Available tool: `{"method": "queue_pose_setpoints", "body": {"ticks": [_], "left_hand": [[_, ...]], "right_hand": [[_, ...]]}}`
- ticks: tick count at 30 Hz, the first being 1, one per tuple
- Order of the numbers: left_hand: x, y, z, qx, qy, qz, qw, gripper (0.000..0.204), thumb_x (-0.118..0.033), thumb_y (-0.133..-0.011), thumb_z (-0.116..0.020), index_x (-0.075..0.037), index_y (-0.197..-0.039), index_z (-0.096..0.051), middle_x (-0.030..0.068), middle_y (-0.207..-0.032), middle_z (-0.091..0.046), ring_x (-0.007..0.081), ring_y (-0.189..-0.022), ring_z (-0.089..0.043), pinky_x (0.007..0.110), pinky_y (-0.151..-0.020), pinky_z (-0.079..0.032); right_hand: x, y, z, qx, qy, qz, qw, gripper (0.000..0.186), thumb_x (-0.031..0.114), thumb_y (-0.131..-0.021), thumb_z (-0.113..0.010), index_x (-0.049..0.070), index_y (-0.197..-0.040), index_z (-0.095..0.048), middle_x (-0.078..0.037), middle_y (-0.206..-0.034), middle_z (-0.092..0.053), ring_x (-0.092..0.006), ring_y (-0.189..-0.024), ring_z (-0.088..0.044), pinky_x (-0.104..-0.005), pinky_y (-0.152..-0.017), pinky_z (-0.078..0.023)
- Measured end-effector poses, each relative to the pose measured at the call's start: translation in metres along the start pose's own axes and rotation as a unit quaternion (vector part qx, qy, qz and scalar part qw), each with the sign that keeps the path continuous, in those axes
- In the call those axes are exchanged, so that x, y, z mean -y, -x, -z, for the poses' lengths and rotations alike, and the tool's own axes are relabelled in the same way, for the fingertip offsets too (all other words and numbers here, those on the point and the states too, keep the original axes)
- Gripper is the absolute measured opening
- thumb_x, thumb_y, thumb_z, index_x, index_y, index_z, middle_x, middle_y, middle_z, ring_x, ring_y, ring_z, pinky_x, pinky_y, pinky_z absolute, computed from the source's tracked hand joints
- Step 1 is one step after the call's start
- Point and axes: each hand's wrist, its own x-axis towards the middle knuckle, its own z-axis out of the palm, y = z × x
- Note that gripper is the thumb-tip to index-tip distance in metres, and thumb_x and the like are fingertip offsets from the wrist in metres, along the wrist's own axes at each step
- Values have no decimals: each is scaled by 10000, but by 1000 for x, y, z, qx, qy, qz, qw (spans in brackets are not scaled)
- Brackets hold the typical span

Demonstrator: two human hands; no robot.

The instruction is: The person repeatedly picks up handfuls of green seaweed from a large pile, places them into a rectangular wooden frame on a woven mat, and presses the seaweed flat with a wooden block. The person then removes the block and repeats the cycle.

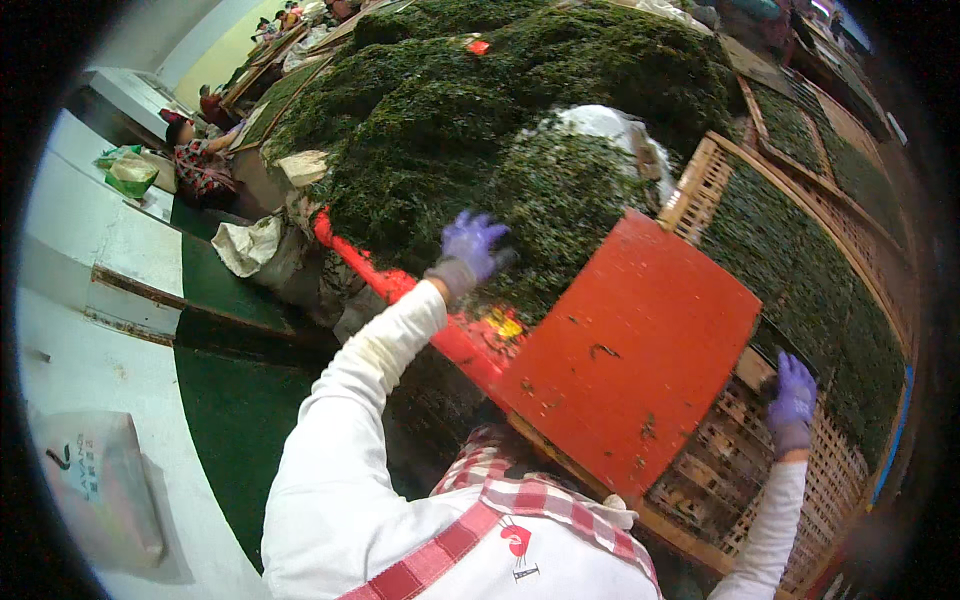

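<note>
My left hand, in a purple glove, is open with fingers spread over a large heap of dark green leaves, near its red-rimmed edge. Whether it touches the leaves is unclear. A red board lies slanted right of it. My right hand, also gloved, has its fingers apart at the board's right, beside a slatted bamboo tray and the dark layer of leaves on the racks. I cannot tell whether it touches either.
Leaf-laden trays continue at the back right. A white bundle sits in the heap. At the left are sacks, a white wall with a green lower part, and a hanging plastic bag. A person sits at the upper left.
</note>
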Motion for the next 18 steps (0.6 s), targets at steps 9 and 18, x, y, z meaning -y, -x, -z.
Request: {"method": "queue_pose_setpoints", "body": {"ticks": [9,18], "left_hand": [[225,-112,-49,93,-39,248,964,898,-492,-706,-729,-250,-1435,-263,114,-1488,-240,404,-1308,-301,571,-965,-373],[313,-147,23,-75,220,55,971,572,-223,-647,-789,-105,-1173,-598,129,-1119,-630,308,-1035,-596,366,-892,-481]], "right_hand": [[116,0,-14,-99,-204,9,974,451,65,-817,-598,34,-1258,-510,-172,-1251,-533,-357,-1172,-471,-419,-1009,-364],[231,-31,44,-106,-293,48,949,367,85,-851,-603,10,-1205,-545,-177,-1188,-570,-337,-1123,-517,-386,-966,-407]]}}
